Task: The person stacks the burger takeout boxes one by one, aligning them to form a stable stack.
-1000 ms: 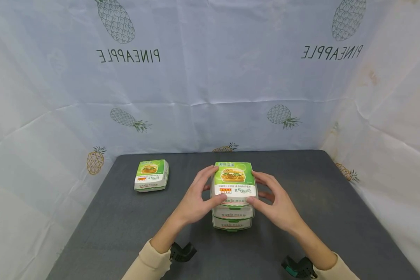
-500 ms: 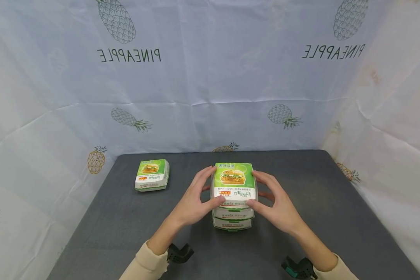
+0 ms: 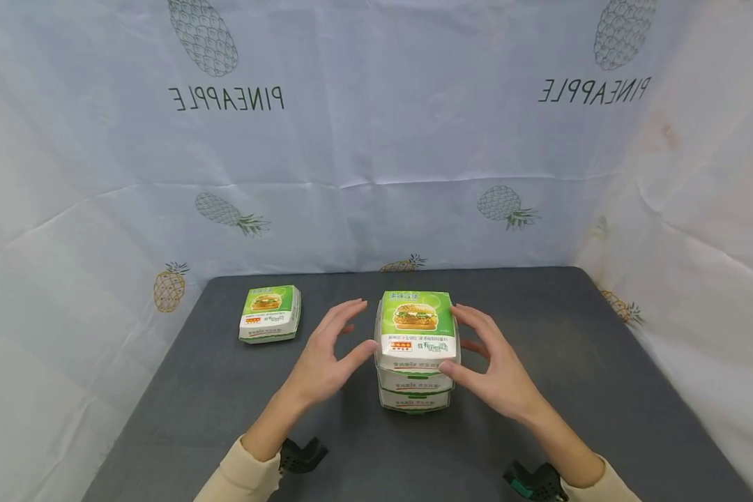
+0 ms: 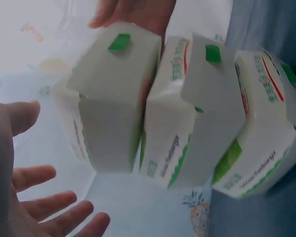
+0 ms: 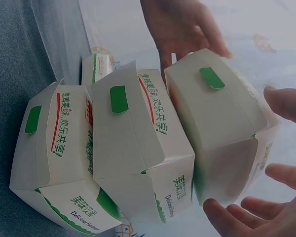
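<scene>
While three green-and-white burger boxes (image 3: 416, 382) stand stacked on the dark table (image 3: 219, 411), the left hand (image 3: 322, 359) hangs just beside their left side, its fingers spread and holding nothing. Opposite, the right hand (image 3: 500, 367) is at the right side of the top box (image 3: 416, 328), thumb and fingers wide apart with no grip on it (whether a fingertip touches it, one cannot tell). A fourth box (image 3: 270, 314) lies well apart, near the table's far left corner.
</scene>
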`<state>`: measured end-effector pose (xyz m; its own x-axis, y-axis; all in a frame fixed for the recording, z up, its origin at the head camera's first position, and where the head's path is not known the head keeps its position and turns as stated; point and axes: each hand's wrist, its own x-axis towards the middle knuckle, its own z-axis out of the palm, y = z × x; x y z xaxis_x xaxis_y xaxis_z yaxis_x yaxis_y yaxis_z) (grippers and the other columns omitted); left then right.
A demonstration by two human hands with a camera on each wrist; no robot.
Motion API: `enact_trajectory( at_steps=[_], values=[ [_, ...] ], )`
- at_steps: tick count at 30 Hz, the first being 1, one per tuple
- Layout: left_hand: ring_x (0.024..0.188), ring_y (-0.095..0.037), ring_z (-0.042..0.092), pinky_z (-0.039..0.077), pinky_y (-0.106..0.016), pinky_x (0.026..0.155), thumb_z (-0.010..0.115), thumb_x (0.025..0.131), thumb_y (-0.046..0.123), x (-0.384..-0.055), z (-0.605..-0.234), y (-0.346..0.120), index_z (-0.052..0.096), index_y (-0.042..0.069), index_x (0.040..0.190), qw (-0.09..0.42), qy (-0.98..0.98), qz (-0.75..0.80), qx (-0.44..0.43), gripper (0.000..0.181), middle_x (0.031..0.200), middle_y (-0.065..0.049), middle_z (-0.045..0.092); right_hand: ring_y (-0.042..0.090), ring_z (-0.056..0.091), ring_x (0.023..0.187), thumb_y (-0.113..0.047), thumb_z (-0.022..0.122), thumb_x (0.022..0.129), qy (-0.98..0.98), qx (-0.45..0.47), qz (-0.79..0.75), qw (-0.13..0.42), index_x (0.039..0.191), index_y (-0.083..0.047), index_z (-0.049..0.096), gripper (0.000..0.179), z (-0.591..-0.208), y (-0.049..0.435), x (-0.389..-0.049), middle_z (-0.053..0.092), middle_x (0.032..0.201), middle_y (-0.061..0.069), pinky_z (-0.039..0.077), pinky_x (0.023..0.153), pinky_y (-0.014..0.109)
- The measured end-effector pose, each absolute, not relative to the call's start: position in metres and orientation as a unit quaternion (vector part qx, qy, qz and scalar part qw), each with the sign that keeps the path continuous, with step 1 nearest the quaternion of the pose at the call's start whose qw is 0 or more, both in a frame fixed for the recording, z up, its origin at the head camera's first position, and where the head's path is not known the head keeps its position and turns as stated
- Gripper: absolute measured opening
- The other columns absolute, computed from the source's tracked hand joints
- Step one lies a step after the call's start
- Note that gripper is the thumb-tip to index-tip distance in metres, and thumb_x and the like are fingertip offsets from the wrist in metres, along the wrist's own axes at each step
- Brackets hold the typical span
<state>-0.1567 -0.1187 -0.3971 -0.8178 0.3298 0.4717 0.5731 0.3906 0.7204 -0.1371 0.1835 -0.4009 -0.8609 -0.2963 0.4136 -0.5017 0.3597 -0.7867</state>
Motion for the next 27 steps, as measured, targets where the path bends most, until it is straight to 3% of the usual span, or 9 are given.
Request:
enact_trajectory(
  at_steps=[8,22,27],
  values=[
    [0.135,-0.031,0.049,0.042,-0.057,0.106,0.073,0.096,0.024,-0.172,-0.412,-0.145,0.059,0.009,0.140,0.210,-0.865,-0.384,-0.245,0.049,0.145,-0.012,0.053,0.017,0.036,0.141,-0.010,0.080,0.088,-0.820,0.244,0.506,0.105,0.156,-0.020,0.041,0.079,-0.399,0.182,-0.138,0.032,0.159,0.002,0.050,0.101,0.042],
    [0.118,-0.038,0.059,0.047,-0.055,0.098,0.075,0.093,0.017,-0.206,-0.439,-0.196,0.069,0.000,0.121,0.319,-0.879,-0.292,-0.202,0.034,0.124,-0.019,0.065,0.016,0.035,0.142,-0.011,0.081,0.088,-0.823,0.243,0.502,0.106,0.156,-0.019,0.042,0.079,-0.400,0.181,-0.138,0.032,0.159,0.005,0.048,0.102,0.040],
    [0.116,-0.041,0.059,0.047,-0.058,0.096,0.075,0.093,0.017,-0.215,-0.444,-0.214,0.068,-0.004,0.121,0.327,-0.890,-0.261,-0.180,0.036,0.123,-0.022,0.065,0.019,0.035,0.143,-0.011,0.081,0.088,-0.823,0.246,0.500,0.107,0.156,-0.018,0.041,0.079,-0.399,0.181,-0.138,0.031,0.160,0.010,0.049,0.102,0.043]
  ],
)
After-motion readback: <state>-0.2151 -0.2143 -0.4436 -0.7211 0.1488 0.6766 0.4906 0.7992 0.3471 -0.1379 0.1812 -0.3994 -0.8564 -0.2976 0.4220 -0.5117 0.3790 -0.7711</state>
